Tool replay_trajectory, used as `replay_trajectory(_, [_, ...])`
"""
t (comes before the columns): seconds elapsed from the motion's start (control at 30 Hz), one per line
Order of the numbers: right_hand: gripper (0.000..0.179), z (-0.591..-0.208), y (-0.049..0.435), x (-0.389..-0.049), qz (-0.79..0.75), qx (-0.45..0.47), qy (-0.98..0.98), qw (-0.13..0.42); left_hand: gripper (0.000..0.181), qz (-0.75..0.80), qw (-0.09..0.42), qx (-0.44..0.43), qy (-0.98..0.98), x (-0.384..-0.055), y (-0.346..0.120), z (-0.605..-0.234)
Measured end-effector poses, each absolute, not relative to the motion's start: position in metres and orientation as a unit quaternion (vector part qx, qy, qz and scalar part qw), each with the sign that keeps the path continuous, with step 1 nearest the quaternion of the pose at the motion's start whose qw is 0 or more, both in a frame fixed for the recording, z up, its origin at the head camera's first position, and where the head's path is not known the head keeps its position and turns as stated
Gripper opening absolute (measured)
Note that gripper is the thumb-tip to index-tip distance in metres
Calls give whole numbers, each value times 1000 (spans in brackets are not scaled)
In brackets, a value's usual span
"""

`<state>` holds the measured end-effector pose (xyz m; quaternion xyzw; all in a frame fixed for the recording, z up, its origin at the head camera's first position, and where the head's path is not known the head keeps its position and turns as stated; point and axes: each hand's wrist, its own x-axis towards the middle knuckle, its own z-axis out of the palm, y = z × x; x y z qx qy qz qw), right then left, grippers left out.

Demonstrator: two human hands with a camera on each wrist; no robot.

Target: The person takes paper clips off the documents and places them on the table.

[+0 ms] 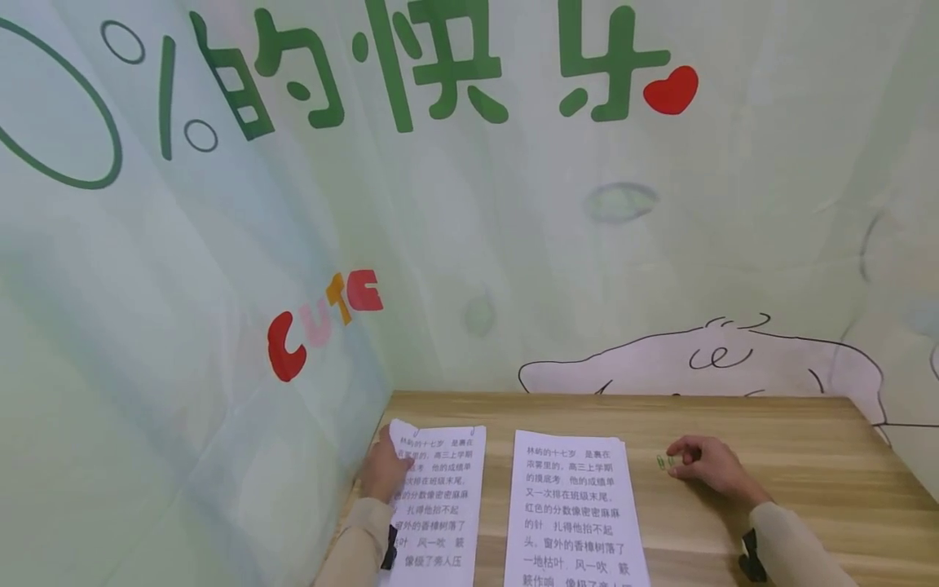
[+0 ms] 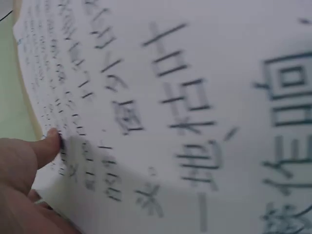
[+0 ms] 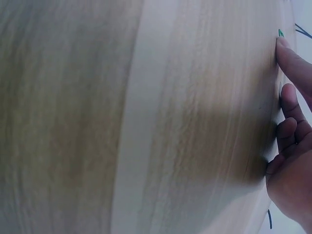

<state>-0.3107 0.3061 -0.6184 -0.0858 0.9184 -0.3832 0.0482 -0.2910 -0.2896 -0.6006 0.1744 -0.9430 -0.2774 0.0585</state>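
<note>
My left hand (image 1: pixel 385 466) grips the left edge of a printed paper stack (image 1: pixel 440 505); the left wrist view shows its thumb (image 2: pixel 51 142) on top of the page and its other fingers partly hidden below the edge. That edge lifts and bends a little. Two small clips show at the stack's top edge. At the right of the table, my right hand (image 1: pixel 710 466) has the tips of its thumb and index finger at either end of a green paper clip (image 1: pixel 671 461). Another green paper clip (image 1: pixel 660 462) lies just left of it.
A second printed paper stack (image 1: pixel 568 514) lies flat on the wooden table (image 1: pixel 572 412), between the left stack and my right hand. A printed fabric backdrop (image 1: pixel 469 244) rises along the table's back and left edges.
</note>
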Motion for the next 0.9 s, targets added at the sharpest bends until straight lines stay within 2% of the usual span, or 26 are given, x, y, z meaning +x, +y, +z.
replay_trajectory(0.17, [28,-618,304,-312,-388,-91,916,43,78,-254,70,135,-955,-288,-293,-610])
replay_trajectory(0.3, [26,-620,305,-311,-390,-94,915,41,79,-238,100,99,-961,-283,-295,-612])
replay_trajectory(0.47, [27,-622,307,-311,-394,-89,914,44,82,-272,122,70,-952,-278,-296,-607])
replay_trajectory(0.73, [27,-621,309,-313,-393,-89,914,50,85,-342,114,56,-931,-274,-297,-599])
replay_trajectory(0.9, [26,-620,308,-314,-394,-88,913,52,84,-382,127,39,-914,-275,-302,-597])
